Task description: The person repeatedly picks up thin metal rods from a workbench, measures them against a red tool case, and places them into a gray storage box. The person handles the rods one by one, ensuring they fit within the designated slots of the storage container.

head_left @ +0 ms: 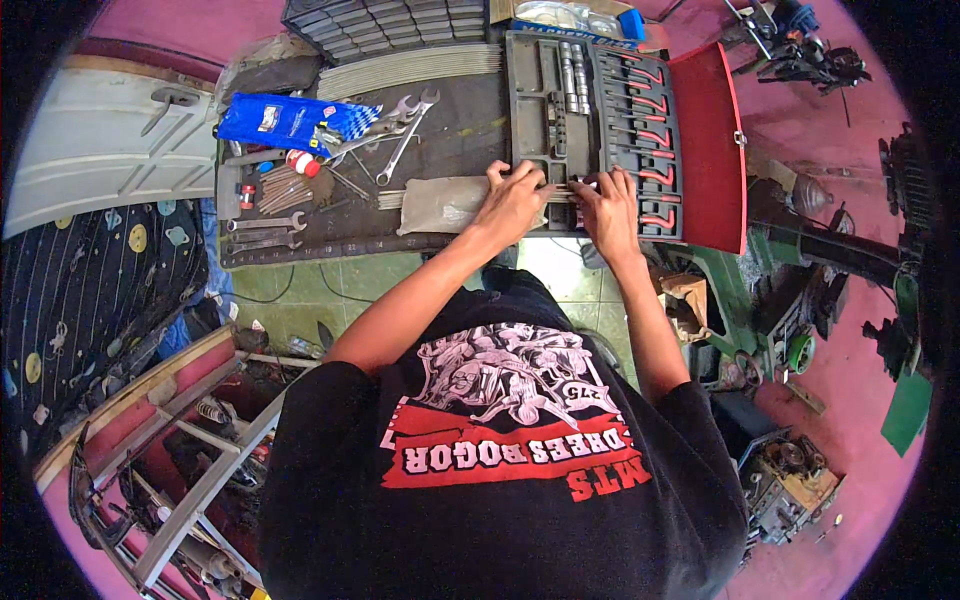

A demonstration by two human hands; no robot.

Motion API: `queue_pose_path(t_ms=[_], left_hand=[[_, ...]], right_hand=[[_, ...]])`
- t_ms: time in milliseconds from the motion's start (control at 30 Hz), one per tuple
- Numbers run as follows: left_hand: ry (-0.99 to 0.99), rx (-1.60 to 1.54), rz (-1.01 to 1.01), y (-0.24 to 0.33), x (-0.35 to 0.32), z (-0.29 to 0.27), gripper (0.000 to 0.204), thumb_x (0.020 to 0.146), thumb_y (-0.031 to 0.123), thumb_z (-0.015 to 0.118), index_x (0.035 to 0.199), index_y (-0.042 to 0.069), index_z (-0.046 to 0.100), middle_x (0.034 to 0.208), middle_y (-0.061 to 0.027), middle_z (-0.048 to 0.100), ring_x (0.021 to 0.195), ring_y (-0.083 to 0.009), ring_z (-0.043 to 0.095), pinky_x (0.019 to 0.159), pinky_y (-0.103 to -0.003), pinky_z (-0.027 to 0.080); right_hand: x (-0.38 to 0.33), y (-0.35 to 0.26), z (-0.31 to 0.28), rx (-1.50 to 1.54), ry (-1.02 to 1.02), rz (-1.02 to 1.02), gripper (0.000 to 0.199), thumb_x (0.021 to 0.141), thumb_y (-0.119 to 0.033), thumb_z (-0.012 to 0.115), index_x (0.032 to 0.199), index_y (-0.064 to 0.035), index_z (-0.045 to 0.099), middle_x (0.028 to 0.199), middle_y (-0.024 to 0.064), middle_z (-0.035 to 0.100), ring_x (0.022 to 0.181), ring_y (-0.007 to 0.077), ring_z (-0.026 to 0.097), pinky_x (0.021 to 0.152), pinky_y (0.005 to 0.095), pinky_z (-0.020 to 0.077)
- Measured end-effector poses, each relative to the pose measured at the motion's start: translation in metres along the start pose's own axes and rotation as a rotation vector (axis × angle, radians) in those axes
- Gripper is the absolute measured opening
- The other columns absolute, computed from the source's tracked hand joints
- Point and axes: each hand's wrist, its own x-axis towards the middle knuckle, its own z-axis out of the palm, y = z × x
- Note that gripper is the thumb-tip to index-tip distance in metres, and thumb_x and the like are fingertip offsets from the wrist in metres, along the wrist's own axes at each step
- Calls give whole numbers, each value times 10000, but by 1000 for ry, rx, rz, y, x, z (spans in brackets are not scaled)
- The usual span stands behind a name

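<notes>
Bench, near edge: I log one pale packet, thin rods protruding. Left hand: grip closed on the packet's right end. Right hand: fingers curled at the rod tips; I cannot tell whether they grasp. Right: open red tool case. Farther left: wrenches, blue pouch. Far: rod bundle.

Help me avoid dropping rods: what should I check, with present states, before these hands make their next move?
1. Left hand on the packet: ok, at its right end.
2. Right hand near the right ends of the rods: ok.
3. Firm grip: cannot tell, fingers hide the contact.
4. Rods fully inside the packet: not ok, ends protrude left.
5. Red lid apart from the right hand: ok.
</notes>
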Motion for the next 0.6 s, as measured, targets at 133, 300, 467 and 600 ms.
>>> queue_pose_path(t_ms=[133,300,467,600], left_hand=[[90,-11,-50,3,-1,-6,269,849,150,702,1114,112,734,1105,-43,643,1174,-200,544,975,-528,281],[316,0,-273,-20,-21,-36,232,900,268,707,1105,162,735,1071,-8,688,1153,-189,557,975,-466,261],[376,179,-581,-81,-83,-67,233,909,293,703,1113,194,755,1037,-5,710,1133,-186,561,953,-464,257],[322,277,-766,-115,-140,-72,227,896,242,706,1106,182,769,1043,-3,750,1127,-202,568,945,-503,257]], right_hand=[[-1,3,-3,29,2,4,292,834,-186,714,1115,-110,741,974,104,662,1054,326,577,1101,495,372],[-6,6,-7,97,-17,37,345,833,-195,736,1167,-110,719,999,103,683,1046,316,579,1101,487,362],[-19,2,-12,49,-42,110,417,826,-177,744,1232,-102,683,1133,84,703,1067,317,578,1110,484,355],[-32,-4,-3,52,-22,186,486,841,-158,731,1314,-94,642,1272,85,682,1101,331,576,1138,498,330]])
